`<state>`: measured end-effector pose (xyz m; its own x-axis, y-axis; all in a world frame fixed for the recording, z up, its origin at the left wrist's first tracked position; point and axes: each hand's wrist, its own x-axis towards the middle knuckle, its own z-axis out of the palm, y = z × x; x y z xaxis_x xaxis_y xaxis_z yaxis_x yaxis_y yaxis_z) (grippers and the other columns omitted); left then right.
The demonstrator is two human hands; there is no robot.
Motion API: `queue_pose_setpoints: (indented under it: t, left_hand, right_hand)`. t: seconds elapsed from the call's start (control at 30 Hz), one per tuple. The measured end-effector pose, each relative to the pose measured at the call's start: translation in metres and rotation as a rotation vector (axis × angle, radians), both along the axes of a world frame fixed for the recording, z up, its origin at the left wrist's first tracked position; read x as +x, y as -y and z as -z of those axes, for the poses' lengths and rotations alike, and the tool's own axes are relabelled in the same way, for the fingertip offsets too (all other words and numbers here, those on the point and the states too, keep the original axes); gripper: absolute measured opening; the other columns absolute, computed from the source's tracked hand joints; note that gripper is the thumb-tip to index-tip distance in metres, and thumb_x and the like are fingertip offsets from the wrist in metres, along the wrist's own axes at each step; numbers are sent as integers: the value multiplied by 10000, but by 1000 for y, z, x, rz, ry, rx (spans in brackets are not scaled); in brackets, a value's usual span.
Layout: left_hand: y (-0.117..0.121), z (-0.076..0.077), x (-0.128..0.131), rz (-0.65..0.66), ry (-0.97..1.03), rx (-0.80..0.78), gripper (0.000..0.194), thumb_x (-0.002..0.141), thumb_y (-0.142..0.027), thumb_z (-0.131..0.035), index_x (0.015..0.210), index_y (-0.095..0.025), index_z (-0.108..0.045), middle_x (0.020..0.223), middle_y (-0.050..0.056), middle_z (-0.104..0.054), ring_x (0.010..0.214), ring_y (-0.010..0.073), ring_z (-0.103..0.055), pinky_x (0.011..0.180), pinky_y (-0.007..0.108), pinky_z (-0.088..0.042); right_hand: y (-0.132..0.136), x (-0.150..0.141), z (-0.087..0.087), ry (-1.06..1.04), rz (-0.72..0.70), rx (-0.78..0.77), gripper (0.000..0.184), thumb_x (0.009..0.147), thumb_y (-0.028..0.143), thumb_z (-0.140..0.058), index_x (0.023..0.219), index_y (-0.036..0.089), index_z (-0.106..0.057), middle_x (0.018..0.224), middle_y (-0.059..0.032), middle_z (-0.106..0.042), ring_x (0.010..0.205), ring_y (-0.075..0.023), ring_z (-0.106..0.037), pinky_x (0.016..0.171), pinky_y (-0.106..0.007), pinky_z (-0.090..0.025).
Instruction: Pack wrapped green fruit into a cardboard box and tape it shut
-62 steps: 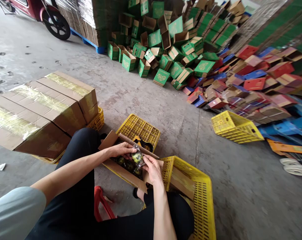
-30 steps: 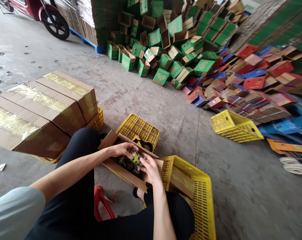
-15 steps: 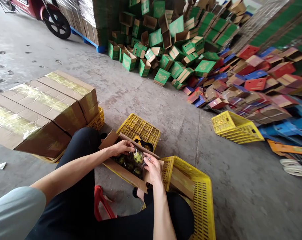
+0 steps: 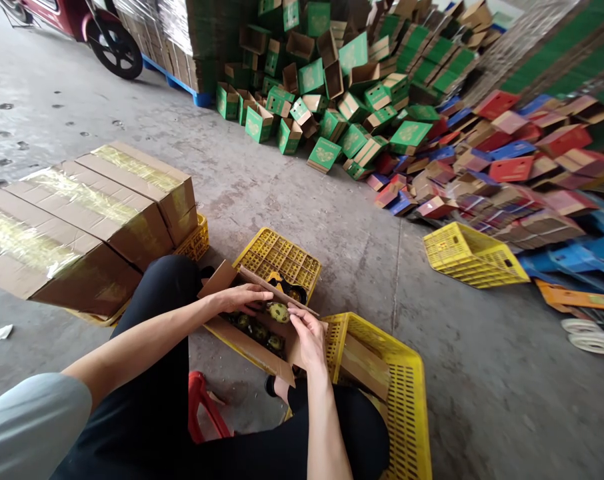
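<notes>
Grey floor [image 4: 352, 233], heaped green boxes [image 4: 325, 154], hands [image 4: 309, 337] over open carton [image 4: 252, 350]

A short, pale grey-blue fabric sleeve [image 4: 37, 421] shows on the left arm; the left hand [image 4: 243, 299] and right hand [image 4: 308, 333] are bare. Below are dark, plain cloth trousers [image 4: 155, 380] and, partly hidden, apparently a black shoe [image 4: 270, 385].
</notes>
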<state>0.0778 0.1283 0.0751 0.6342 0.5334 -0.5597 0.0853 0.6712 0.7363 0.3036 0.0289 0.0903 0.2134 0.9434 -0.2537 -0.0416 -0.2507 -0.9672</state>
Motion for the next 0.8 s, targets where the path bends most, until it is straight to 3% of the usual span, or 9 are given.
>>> queue_pose_setpoints:
  t: [0.07, 0.13, 0.23, 0.33, 0.43, 0.57, 0.8]
  left_hand:
    - [2, 0, 3, 32, 4, -75, 813, 624, -673, -876, 1274, -230, -671, 1399, 146, -621, 1120, 316, -665, 852, 371, -552]
    - [5, 1, 6, 89, 46, -114, 793, 626, -672, -876, 1243, -208, -693, 1314, 148, -672, 1005, 284, -705, 814, 358, -561]
    - [5, 2, 8, 153, 135, -116, 669, 632, -554, -923, 1154, -183, -728, 1142, 114, -731, 904, 219, -709, 771, 304, -550]
    - [3, 2, 6, 121, 191, -61, 624, 613, -403, -962, 1152, -193, -725, 1101, 81, -727, 907, 185, -681, 761, 269, -535]
    - [1, 3, 2, 96, 177, 10, 622, 605, -354, -962, 1159, -205, -720, 1099, 68, -716, 856, 171, -664, 704, 255, -519]
    - [2, 5, 3, 111, 154, 98, 614, 585, -315, -962, 1140, -202, -723, 1088, 58, -710, 818, 162, -651, 648, 229, -475]
    - [5, 4, 7, 90, 146, 204, 631, 577, -285, -956, 1152, -188, -713, 1065, 49, -704, 902, 185, -643, 783, 269, -477]
  right_hand:
    - [0, -2, 0, -13, -41, 40, 178, 757, 391, -778, 887, 271, -803, 1260, -66, -748, 1290, -304, -614, 1165, -490, -384]
    - [0, -4, -1, -36, -84, 57, 155, 763, 367, -770, 880, 270, -799, 1297, -62, -730, 1320, -305, -590, 1176, -496, -372]
    - [-1, -8, -4, -61, -103, 63, 122, 749, 310, -741, 849, 263, -792, 1323, -51, -716, 1352, -302, -561, 1191, -477, -358]
    - [-2, -8, -9, -123, -47, 25, 270, 708, 248, -682, 952, 278, -794, 1299, -31, -728, 1340, -280, -571, 1181, -443, -382]
    - [-4, -7, -12, -212, 28, -66, 395, 697, 266, -652, 1072, 291, -774, 1271, -31, -739, 1309, -279, -597, 1077, -424, -494]
    - [-3, -7, -13, -256, 92, -198, 360, 765, 438, -707, 1085, 281, -758, 1294, -62, -728, 1255, -310, -637, 903, -411, -592]
    - [2, -10, -11, -193, -33, -234, 539, 652, 449, -884, 1134, 270, -721, 1105, -59, -778, 980, -259, -732, 771, -342, -594]
